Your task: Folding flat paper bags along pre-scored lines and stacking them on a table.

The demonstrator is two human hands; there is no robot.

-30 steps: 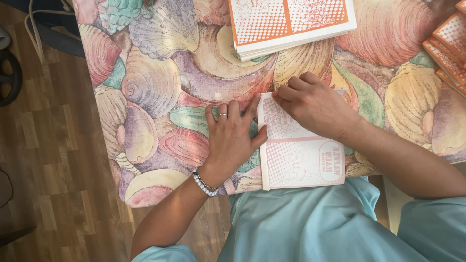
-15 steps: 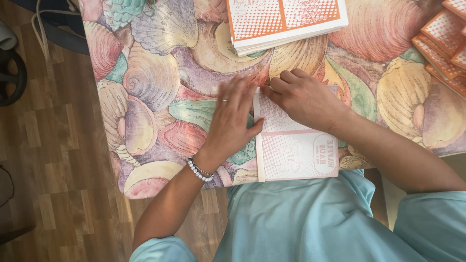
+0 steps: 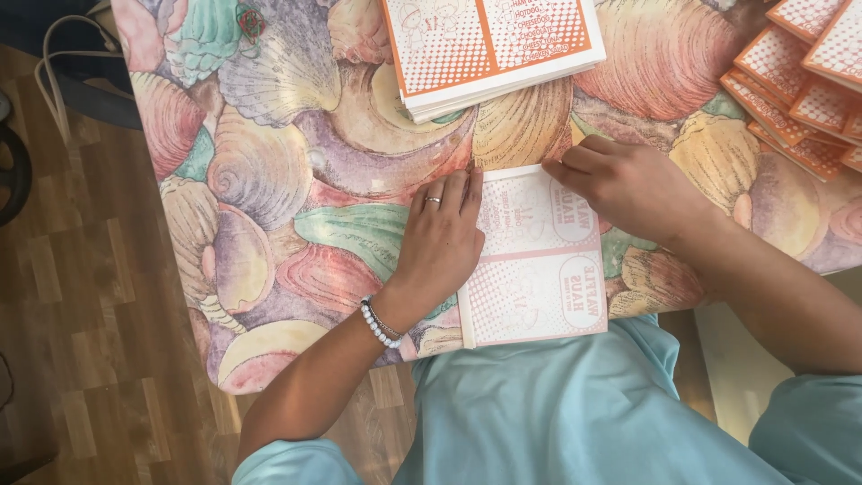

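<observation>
A flat pink-and-white printed paper sheet (image 3: 537,260) lies at the near edge of the table (image 3: 296,189), which is covered by a seashell-patterned cloth. My left hand (image 3: 440,238), with a ring and a beaded bracelet, presses flat on the sheet's left edge. My right hand (image 3: 628,184) rests with curled fingers on the sheet's upper right corner, fingertips pressing the paper down.
A stack of orange-and-white printed sheets (image 3: 489,49) lies at the far side of the table. Folded orange-patterned pieces (image 3: 808,81) are piled at the right. Wooden floor (image 3: 81,296) and cables (image 3: 63,63) are at the left.
The view has shifted, and the sheet now lies fully flat. My right hand slid from the sheet's upper left to its upper right corner; my left hand stays on the left edge.
</observation>
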